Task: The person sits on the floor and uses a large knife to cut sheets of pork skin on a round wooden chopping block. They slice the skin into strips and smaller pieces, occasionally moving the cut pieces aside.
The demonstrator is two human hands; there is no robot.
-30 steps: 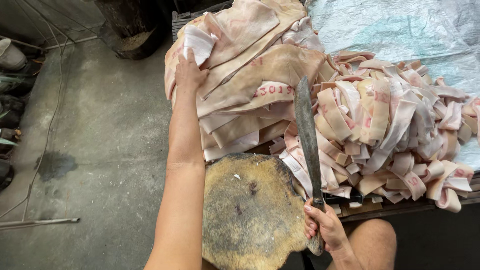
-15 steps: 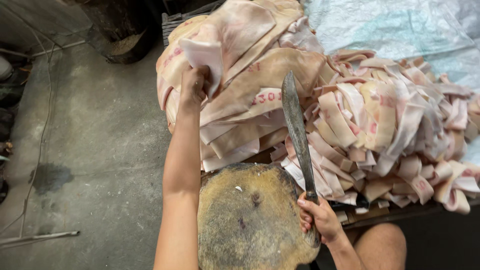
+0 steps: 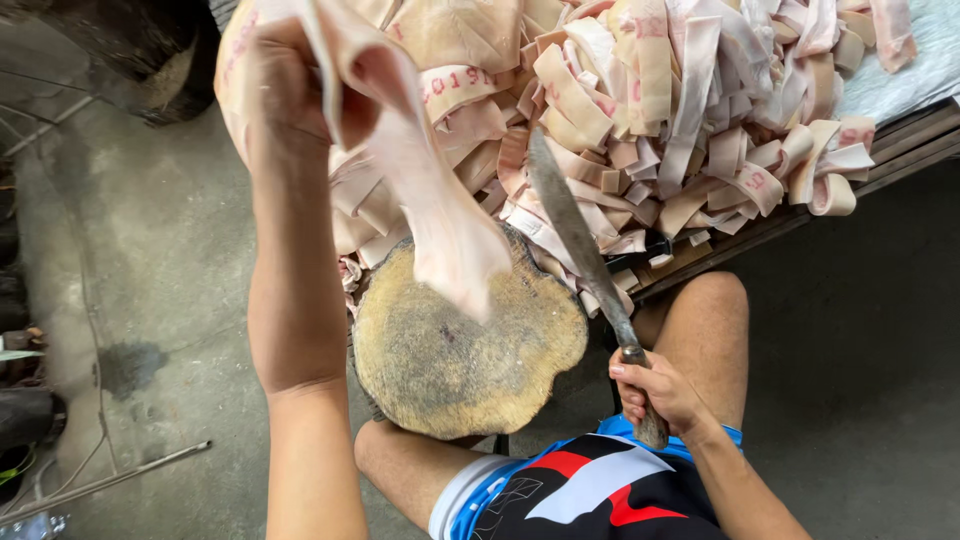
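Left hand [image 3: 290, 85] raised, fingers closed on a pale strip of pork skin [image 3: 440, 215] hanging down over the round wooden chopping block [image 3: 465, 355]. Right hand [image 3: 655, 390] clenched fully round the handle of a long cleaver [image 3: 575, 235], blade angled up across the heap of cut skin strips [image 3: 690, 110] on the desk [image 3: 900, 125]. Block standing between the knees, just beside the heap.

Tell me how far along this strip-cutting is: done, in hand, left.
Done: a big heap of cut strips lies on the bench beyond the wooden chopping block. In hand: the left hand lifts one uncut pale sheet above the block, whose top is bare; the right hand grips a long knife, blade raised. Left: more whole sheets stacked behind.
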